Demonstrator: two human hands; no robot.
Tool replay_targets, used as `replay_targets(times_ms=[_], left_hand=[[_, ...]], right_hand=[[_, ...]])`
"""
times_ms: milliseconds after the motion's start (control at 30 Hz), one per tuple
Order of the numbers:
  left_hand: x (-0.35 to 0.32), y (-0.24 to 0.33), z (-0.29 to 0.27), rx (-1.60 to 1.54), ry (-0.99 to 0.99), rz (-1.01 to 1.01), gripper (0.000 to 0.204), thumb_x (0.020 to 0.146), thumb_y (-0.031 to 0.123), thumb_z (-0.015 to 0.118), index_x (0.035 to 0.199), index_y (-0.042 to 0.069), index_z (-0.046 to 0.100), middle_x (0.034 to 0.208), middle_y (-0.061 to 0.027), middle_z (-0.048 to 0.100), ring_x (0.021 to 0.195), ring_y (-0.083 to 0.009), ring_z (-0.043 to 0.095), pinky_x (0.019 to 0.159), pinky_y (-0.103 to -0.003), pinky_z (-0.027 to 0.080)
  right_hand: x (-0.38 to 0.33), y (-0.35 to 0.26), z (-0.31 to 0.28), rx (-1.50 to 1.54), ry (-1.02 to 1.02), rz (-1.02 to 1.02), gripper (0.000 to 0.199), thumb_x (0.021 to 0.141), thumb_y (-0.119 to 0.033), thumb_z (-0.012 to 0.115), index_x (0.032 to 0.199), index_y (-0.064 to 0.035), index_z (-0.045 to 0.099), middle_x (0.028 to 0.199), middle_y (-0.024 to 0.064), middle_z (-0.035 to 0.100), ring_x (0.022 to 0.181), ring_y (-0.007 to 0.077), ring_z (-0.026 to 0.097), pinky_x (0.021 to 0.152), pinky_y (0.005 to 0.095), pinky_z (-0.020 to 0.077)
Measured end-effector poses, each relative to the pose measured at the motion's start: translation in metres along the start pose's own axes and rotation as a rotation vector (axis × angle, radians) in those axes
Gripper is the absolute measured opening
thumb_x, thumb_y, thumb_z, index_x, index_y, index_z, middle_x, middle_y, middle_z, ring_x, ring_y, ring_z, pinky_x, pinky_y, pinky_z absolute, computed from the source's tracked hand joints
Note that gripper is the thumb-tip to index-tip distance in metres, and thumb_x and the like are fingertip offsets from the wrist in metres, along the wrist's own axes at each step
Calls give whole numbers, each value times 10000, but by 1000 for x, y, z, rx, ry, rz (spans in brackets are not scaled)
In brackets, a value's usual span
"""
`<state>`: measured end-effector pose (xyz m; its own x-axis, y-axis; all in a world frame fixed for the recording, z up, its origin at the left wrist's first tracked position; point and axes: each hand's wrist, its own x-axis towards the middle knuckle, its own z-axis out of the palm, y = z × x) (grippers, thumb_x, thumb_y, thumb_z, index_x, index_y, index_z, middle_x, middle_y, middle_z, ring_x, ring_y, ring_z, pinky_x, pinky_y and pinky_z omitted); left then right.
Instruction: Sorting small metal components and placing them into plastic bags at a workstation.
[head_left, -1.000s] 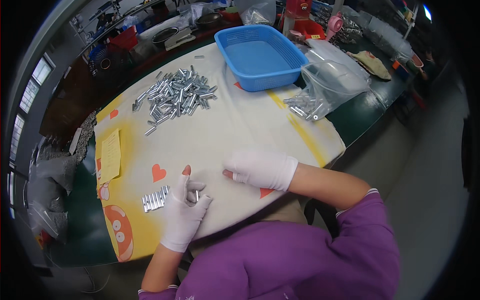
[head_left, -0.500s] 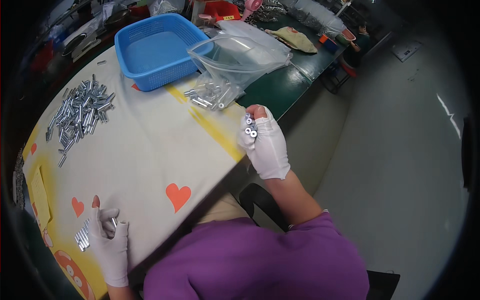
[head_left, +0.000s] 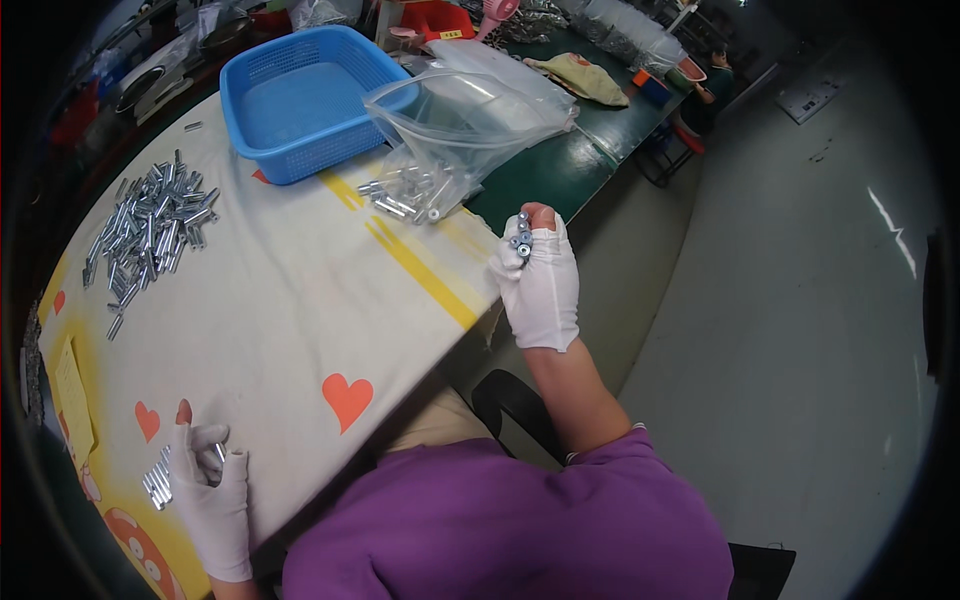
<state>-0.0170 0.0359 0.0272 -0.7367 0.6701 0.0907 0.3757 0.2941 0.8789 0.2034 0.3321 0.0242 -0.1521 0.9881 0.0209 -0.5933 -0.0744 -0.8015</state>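
Observation:
My right hand (head_left: 540,280), in a white glove, is raised past the table's right edge and pinches a small bundle of short metal tubes (head_left: 521,236), their round ends facing me. Just ahead of it lies a clear plastic bag (head_left: 470,110) with more metal tubes (head_left: 405,195) in its bottom corner. My left hand (head_left: 205,485), also gloved, rests at the near left of the table on a short row of metal tubes (head_left: 157,483), fingers curled over them. A loose heap of metal tubes (head_left: 150,225) lies at the far left on the cream cloth (head_left: 270,300).
A blue plastic basket (head_left: 300,95) stands at the back of the table beside the bag. The cloth has yellow stripes and red hearts. Beyond is a green bench with cloths, bags and a pink fan (head_left: 500,8). A person (head_left: 712,70) sits far back right. Grey floor lies to the right.
My right hand has lifted off the cloth with a bundle of tubes and swung right toward the bag. My left hand stays on the small row of tubes. My view turned right.

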Motion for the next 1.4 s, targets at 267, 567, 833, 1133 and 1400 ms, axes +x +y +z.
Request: replay_targets(times_ms=[267, 567, 833, 1133, 1400], left_hand=[[0, 6, -3, 42, -8, -1, 733, 750, -120, 613, 1436, 24, 396, 971, -10, 550, 723, -48, 413, 668, -174, 388], [-3, -3, -6, 52, -40, 48, 667, 753, -105, 636, 1378, -53, 407, 940, -1, 557, 678, -34, 390, 650, -164, 395], [0, -3, -6, -47, -46, 17, 621, 779, -95, 639, 1355, -51, 409, 997, -23, 586, 684, -20, 409, 658, -163, 407], [3, -4, -6, -9, -54, 130, 579, 784, -75, 644, 1327, -28, 446, 988, -19, 589, 677, -27, 402, 657, -167, 408], [32, 51, -2, 368, -133, 569, 505, 819, 140, 670, 1283, -3, 527, 966, -128, 660, 809, -251, 633, 731, -350, 503]], right_hand=[[12, -38, 34, -278, -168, -388, 290, 971, -354, 575, 952, -69, 526, 707, -16, 471, 569, 56, 426, 488, 203, 341], [60, -118, 127, -1617, -1115, -1122, 86, 776, -117, 686, 822, -76, 627, 783, 118, 636, 745, 304, 635, 632, 374, 504], [75, -74, 160, -2407, -1273, -497, 124, 743, -88, 616, 834, -97, 700, 788, 127, 665, 759, 336, 641, 652, 413, 502], [119, -77, 131, -2594, -836, -177, 279, 806, -114, 580, 1042, -74, 724, 948, 130, 705, 831, 303, 669, 784, 365, 526], [91, -92, 122, -1452, -1298, 175, 482, 814, -61, 495, 1279, -105, 615, 1156, 64, 647, 988, 181, 588, 891, 277, 465]])
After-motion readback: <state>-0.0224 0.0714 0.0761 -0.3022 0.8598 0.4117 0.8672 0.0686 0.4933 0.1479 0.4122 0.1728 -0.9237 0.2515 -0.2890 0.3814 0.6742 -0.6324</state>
